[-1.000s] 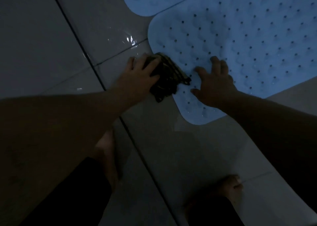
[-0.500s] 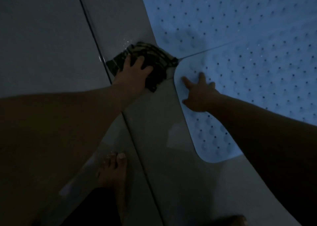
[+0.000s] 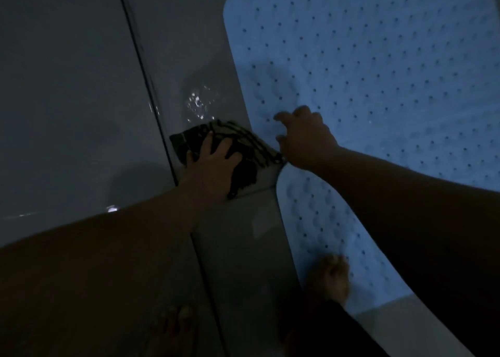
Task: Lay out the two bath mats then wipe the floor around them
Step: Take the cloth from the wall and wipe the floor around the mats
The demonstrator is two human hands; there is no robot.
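On a dim grey tiled floor [image 3: 81, 86], both blue bath mats [image 3: 378, 72] lie flat, edges meeting. Wiping looks underway: the left hand [image 3: 211, 164] presses a striped cloth [image 3: 243, 142], fingers spread; the right hand [image 3: 305, 137], loosely open, rests on the mats. A wet patch [image 3: 197, 105] remains.

I can read no writing anywhere here: no letters, numbers, brand marks or signs. The light is dim, and the blue bath mat [image 3: 378, 72] under my right hand [image 3: 305, 140] shows only dots, the cloth [image 3: 243, 142] under my left hand [image 3: 208, 167] only stripes.
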